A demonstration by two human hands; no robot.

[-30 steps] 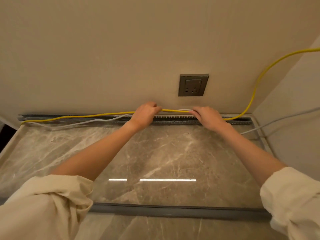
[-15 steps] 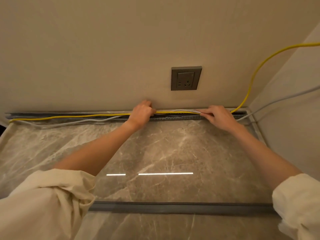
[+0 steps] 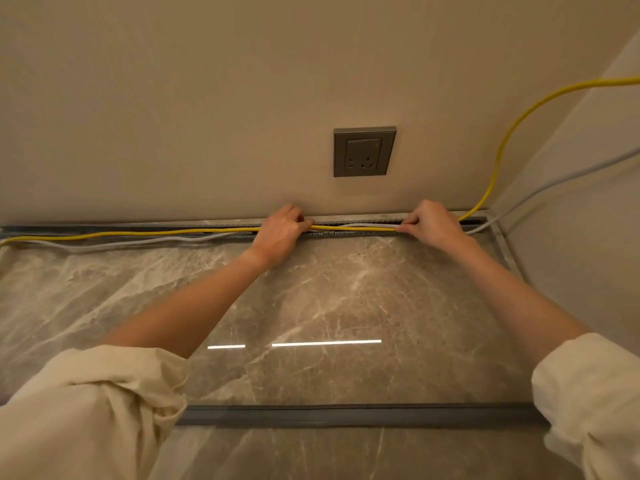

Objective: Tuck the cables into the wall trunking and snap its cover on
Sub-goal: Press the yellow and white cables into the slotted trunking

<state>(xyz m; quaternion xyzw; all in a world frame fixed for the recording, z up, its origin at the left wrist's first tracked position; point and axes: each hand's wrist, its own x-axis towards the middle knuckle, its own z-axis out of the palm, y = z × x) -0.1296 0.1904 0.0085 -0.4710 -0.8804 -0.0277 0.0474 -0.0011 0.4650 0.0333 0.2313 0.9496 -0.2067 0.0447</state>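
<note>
A grey slotted trunking point(image 3: 131, 227) runs along the foot of the wall, open on top. A yellow cable point(image 3: 138, 233) and a white cable point(image 3: 145, 241) lie along it. My left hand point(image 3: 280, 233) grips both cables near the middle of the trunking. My right hand point(image 3: 433, 223) pinches them further right. Between my hands the cables stretch straight over the trunking's slot. Left of my left hand they lie in front of the trunking, on the marble. A long grey cover strip point(image 3: 346, 415) lies on the marble near me.
A grey wall socket point(image 3: 364, 151) sits above my hands. The yellow and white cables rise to the right across a side wall point(image 3: 571, 202). The marble surface point(image 3: 311, 299) has a raised rim at left and right.
My right hand has slid to the right along the cables, widening the gap between my hands. The stretch of cable between them now lies lower, over the trunking.
</note>
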